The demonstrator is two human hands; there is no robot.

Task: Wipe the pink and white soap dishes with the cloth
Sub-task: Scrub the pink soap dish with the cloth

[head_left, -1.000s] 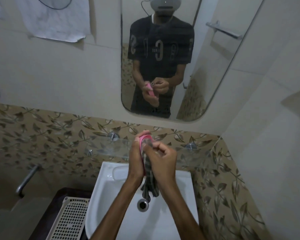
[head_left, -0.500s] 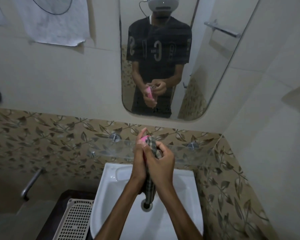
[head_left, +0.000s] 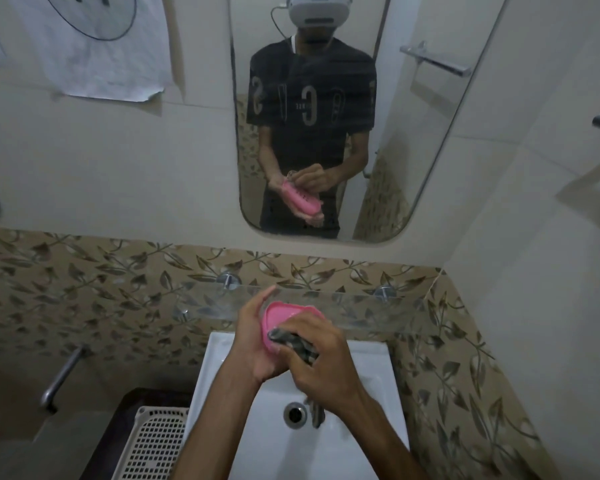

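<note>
My left hand (head_left: 257,341) holds the pink soap dish (head_left: 278,315) over the white sink (head_left: 222,368), with the dish's hollow side turned toward me. My right hand (head_left: 321,362) grips a dark checked cloth (head_left: 293,342) and presses it into the near part of the dish. A strip of the cloth hangs down below my right wrist. In the mirror (head_left: 413,140) the dish's slotted underside shows. No white soap dish is in view.
A glass shelf (head_left: 371,306) on metal pegs runs along the leaf-patterned wall behind my hands. A white perforated basket (head_left: 153,441) sits left of the sink. A metal lever (head_left: 63,375) juts from the left wall. The drain (head_left: 294,414) lies below my hands.
The dish has turned from edge-on to open side toward me. My right hand moved the cloth from the dish's top edge down into its hollow. Both hands dropped slightly.
</note>
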